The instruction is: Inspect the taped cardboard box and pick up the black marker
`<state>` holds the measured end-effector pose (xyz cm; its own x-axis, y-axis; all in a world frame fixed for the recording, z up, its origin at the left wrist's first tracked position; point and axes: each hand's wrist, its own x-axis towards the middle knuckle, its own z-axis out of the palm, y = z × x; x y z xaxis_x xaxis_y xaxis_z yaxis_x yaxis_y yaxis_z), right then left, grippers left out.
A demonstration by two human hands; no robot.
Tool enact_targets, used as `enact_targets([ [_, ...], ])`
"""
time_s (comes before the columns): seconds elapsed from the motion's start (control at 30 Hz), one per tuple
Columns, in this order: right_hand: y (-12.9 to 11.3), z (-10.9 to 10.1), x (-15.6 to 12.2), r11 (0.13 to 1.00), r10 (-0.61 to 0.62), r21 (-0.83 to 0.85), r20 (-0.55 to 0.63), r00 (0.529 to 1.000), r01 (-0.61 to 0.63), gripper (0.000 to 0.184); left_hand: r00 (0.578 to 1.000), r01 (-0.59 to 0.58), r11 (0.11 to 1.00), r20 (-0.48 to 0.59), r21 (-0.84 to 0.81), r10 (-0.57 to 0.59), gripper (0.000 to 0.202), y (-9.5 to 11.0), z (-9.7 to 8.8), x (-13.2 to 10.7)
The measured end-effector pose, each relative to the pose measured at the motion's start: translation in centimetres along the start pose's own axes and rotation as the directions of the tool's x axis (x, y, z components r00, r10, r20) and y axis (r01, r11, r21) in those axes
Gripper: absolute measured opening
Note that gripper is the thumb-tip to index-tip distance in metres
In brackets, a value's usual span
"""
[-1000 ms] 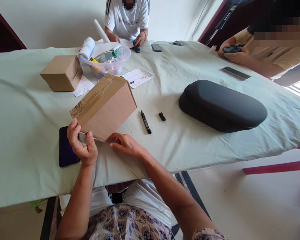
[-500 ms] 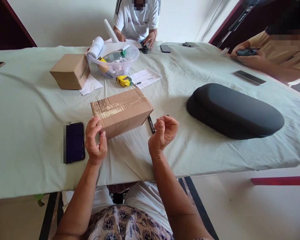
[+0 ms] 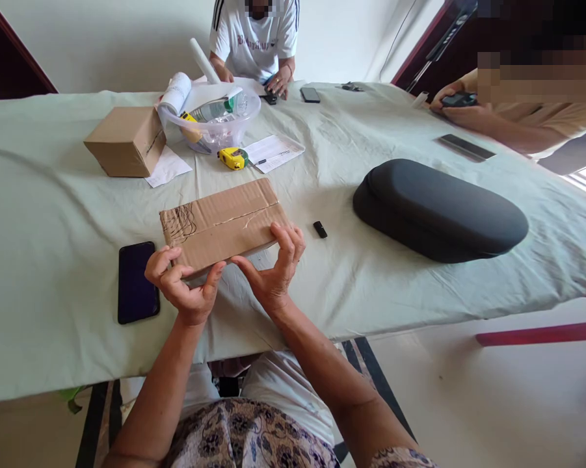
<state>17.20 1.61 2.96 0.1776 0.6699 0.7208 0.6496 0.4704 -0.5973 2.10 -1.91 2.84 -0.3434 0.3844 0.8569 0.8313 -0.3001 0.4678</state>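
The left hand [image 3: 188, 286] and the right hand [image 3: 274, 272] hold 1 cardboard box [image 3: 224, 218] between them, over the near part of the tabletop [image 3: 68, 279]. Both are half curled, with fingers at the upper side of the box and thumbs at its near side. I cannot tell whether the box touches the cloth. A phone [image 3: 139, 283] lies beside the left hand; 1 black cap [image 3: 320, 229] lies near the right hand.

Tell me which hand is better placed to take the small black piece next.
Right hand, probably: it grips the scribbled box on the side toward the small black piece; the left hand, also on the box, is farther away.
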Motion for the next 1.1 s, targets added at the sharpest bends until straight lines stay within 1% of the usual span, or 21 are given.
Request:
enact_targets([
  [0.07,0.4,0.0,0.2,0.999,0.024,0.034,-0.039,0.999,-0.022,0.063,1.000,0.008,1.000,0.008,-0.015,-0.008,0.050,-0.2,0.0,0.1],
  [0.13,0.9,0.0,0.4,0.989,0.070,0.134,-0.079,0.994,-0.059,0.046,1.000,0.013,0.999,0.028,-0.039,-0.011,0.044,-0.4,-0.1,0.1],
  [0.2,1.3,0.1,0.7,0.964,0.136,0.246,-0.110,0.985,-0.106,0.033,0.999,0.000,0.998,0.040,-0.064,0.003,0.037,-0.7,0.0,0.2],
  [0.27,1.7,0.2,1.1,0.942,0.205,0.295,-0.121,0.971,-0.162,0.030,0.999,-0.015,0.995,0.040,-0.098,0.019,0.028,-0.9,0.0,0.2],
  [0.37,2.0,0.2,1.5,0.921,0.296,0.300,-0.121,0.948,-0.249,0.030,0.999,-0.017,0.987,0.036,-0.160,0.023,0.020,-1.1,0.0,0.2],
  [0.47,2.1,-0.1,1.9,0.871,0.374,0.362,-0.053,0.926,-0.331,0.029,0.998,0.033,0.983,0.062,-0.178,-0.022,0.023,-1.2,0.0,0.2],
  [0.53,2.1,-0.2,2.0,0.835,0.400,0.413,-0.002,0.917,-0.363,0.026,0.997,0.061,0.982,0.057,-0.179,-0.051,0.025,-1.1,0.0,0.2],
  [0.63,2.1,-0.3,2.2,0.802,0.416,0.471,-0.001,0.910,-0.366,0.023,0.997,0.069,0.969,-0.003,-0.239,-0.072,0.026,-0.8,0.3,0.3],
  [0.73,2.2,-0.3,2.2,0.778,0.420,0.519,-0.012,0.907,-0.353,0.022,0.997,0.050,0.951,-0.047,-0.305,-0.068,0.033,-0.6,0.5,0.5],
  [0.9,2.2,-0.4,1.7,0.735,0.372,0.607,0.011,0.928,-0.301,0.023,0.998,0.045,0.965,-0.037,-0.258,-0.057,0.030,-1.2,0.1,0.6],
  [0.97,2.2,-0.4,1.5,0.723,0.325,0.628,0.059,0.944,-0.288,0.031,0.996,0.088,0.971,-0.010,-0.223,-0.093,0.031,-1.6,-0.2,0.7],
  [1.03,2.0,-0.3,1.3,0.708,0.285,0.640,0.125,0.950,-0.297,0.038,0.987,0.161,0.964,0.011,-0.212,-0.162,0.036,-2.1,-0.3,0.7],
  [1.1,1.9,-0.2,1.2,0.688,0.281,0.644,0.191,0.941,-0.336,0.034,0.977,0.212,0.948,0.019,-0.236,-0.214,0.042,-2.5,-0.4,0.6],
])
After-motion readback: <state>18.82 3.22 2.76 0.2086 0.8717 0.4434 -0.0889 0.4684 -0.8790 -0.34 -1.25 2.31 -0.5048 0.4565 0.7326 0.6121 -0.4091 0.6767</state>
